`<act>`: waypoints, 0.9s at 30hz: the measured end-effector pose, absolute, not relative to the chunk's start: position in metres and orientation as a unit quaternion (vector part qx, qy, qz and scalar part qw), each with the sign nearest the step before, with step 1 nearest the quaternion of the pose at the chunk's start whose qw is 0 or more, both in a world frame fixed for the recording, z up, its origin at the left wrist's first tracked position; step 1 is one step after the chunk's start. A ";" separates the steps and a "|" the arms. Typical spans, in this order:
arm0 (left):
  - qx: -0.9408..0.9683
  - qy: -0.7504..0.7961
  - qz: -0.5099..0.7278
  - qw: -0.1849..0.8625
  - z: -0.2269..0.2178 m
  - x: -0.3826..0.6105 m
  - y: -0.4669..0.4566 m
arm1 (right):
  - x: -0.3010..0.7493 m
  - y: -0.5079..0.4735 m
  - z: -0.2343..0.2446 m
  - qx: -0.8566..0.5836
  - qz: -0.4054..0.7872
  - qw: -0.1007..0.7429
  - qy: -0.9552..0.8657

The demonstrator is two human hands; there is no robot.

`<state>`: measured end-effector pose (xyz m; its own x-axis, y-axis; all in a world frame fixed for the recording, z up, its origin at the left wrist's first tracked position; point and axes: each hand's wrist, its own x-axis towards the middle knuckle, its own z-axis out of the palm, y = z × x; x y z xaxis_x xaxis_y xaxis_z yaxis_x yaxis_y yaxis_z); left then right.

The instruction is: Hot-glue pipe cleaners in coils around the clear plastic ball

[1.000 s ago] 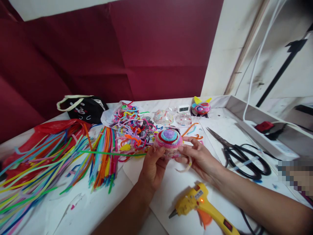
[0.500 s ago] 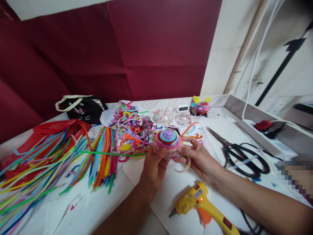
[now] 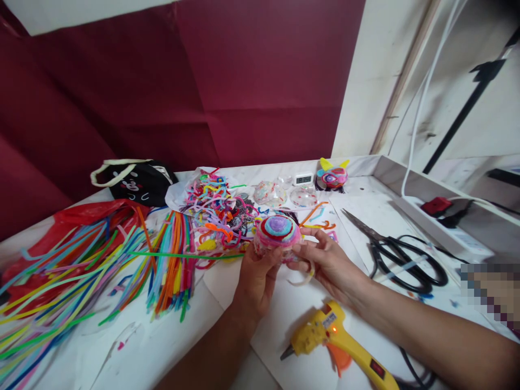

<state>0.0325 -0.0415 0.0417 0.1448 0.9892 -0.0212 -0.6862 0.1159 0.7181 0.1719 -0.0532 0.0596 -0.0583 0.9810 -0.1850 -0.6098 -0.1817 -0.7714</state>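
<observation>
A round craft ball [image 3: 278, 228] covered in coiled pipe cleaners, with purple, blue, red and pink rings on top, is held up over the white paper. My left hand [image 3: 260, 271] grips its left side, thumb on the near face. On the right side, my right hand [image 3: 319, 257] pinches the ball with closed fingers. A pale pipe cleaner [image 3: 304, 277] hangs in a curl beneath the right fingers; whether it is fixed to the ball I cannot tell. Below the hands lies a yellow glue gun [image 3: 325, 336], its small orange light lit.
Large black scissors [image 3: 402, 257] lie right of my right hand. Bundled pipe cleaners [image 3: 173, 260] spread on the left, with a pile of cut bits [image 3: 215, 200] behind. Clear domes [image 3: 270, 194], a small clock [image 3: 303, 179], and a finished-looking horned ball [image 3: 332, 175] stand at the back.
Both hands keep hold of the ball, which has tilted very slightly. The view has shifted a little; nothing else has visibly moved.
</observation>
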 end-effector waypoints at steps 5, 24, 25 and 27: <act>0.296 0.249 0.590 0.708 0.043 0.032 -0.041 | 0.172 -0.053 0.060 -0.356 0.680 0.586 -0.260; 0.301 0.250 0.611 0.689 0.041 0.029 -0.038 | 0.173 -0.053 0.060 -0.350 0.680 0.592 -0.254; 0.306 0.250 0.611 0.686 0.040 0.029 -0.038 | 0.173 -0.053 0.060 -0.350 0.681 0.591 -0.255; 0.314 0.251 0.613 0.680 0.040 0.029 -0.038 | 0.173 -0.054 0.060 -0.350 0.682 0.589 -0.256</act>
<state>0.0289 -0.0378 0.0401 0.1215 0.9916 0.0440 -0.6754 0.0502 0.7357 0.1725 -0.0539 0.0597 -0.0621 0.9825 -0.1756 -0.6240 -0.1756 -0.7615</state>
